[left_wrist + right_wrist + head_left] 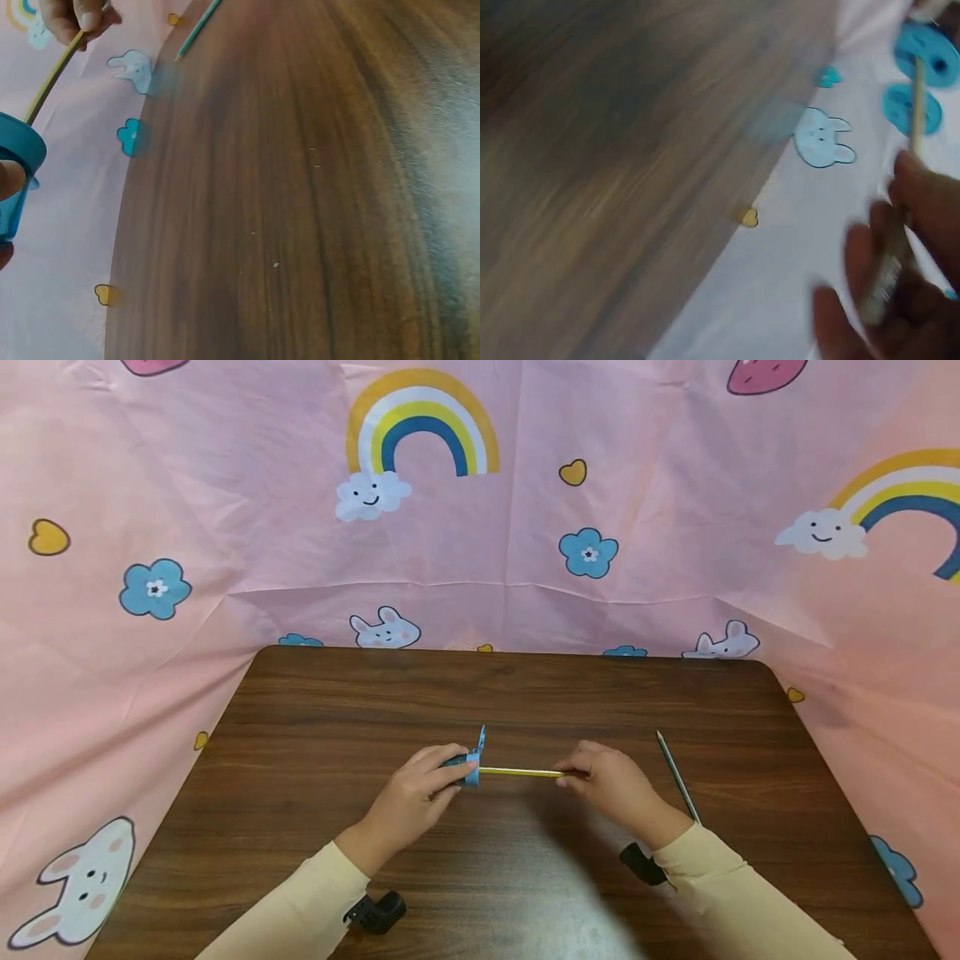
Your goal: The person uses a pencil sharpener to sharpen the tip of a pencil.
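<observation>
My left hand grips a blue pencil sharpener with a see-through body, held above the table. Its flip lid stands up, swung away from the top. A yellow pencil runs level from the sharpener's top to my right hand, which pinches it near its other end. In the right wrist view, the sharpener's top shows two holes, and the pencil meets one of them. The pencil's tip is hidden there. Fingers cover much of the sharpener's body.
A green pencil lies on the brown wooden table, right of my right hand and partly behind the forearm. Pink patterned cloth hangs round the table's back and sides. Black wrist devices hang at both cuffs.
</observation>
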Demonstrator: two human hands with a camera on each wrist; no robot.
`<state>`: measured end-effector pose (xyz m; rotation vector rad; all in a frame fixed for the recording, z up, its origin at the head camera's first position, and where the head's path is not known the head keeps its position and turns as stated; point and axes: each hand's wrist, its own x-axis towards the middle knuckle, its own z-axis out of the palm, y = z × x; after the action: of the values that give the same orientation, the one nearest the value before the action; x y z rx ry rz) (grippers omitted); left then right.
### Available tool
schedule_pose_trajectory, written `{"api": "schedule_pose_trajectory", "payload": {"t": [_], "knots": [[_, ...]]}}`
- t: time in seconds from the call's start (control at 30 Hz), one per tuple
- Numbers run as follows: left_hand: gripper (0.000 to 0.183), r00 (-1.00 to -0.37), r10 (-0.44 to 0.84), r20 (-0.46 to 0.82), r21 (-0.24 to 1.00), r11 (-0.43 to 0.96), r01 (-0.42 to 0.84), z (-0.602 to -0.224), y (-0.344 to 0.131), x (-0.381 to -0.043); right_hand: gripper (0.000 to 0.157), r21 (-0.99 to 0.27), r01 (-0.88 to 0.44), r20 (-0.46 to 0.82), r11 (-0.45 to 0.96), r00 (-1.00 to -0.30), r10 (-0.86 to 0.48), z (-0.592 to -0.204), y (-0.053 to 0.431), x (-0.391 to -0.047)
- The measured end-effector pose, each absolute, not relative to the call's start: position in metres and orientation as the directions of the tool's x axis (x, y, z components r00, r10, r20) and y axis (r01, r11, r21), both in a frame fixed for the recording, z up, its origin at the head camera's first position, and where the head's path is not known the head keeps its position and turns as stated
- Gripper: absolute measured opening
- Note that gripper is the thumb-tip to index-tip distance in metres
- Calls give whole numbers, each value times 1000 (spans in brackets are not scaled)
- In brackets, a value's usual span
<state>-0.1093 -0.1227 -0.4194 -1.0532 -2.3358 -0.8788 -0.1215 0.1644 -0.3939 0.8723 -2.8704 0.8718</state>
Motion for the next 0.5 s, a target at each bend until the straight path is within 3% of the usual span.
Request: {"api": "schedule_pose_trajectory", "payload": {"t": [0.1, 0.17, 0.33, 0.43, 0.5], "knots": [[46, -682, 464, 566, 425, 545, 723, -418, -124, -110, 16, -220, -668, 447, 711, -717, -535, -400, 161, -122], [47, -710, 443, 547, 452, 557, 696, -415, -123, -110, 13, -98, -725, 582, 682, -597, -551, -405, 161, -124], [48, -733, 434, 524, 490, 550, 676, -410, -120, -110, 31, 89, -771, 752, 630, -362, -550, -410, 161, -126], [47, -710, 461, 533, 460, 546, 700, -410, -119, -110, 26, 112, -761, 775, 639, -336, -536, -410, 162, -124], [46, -677, 491, 548, 418, 539, 731, -409, -119, -110, 17, 60, -761, 752, 646, -391, -531, -408, 163, -123]]}}
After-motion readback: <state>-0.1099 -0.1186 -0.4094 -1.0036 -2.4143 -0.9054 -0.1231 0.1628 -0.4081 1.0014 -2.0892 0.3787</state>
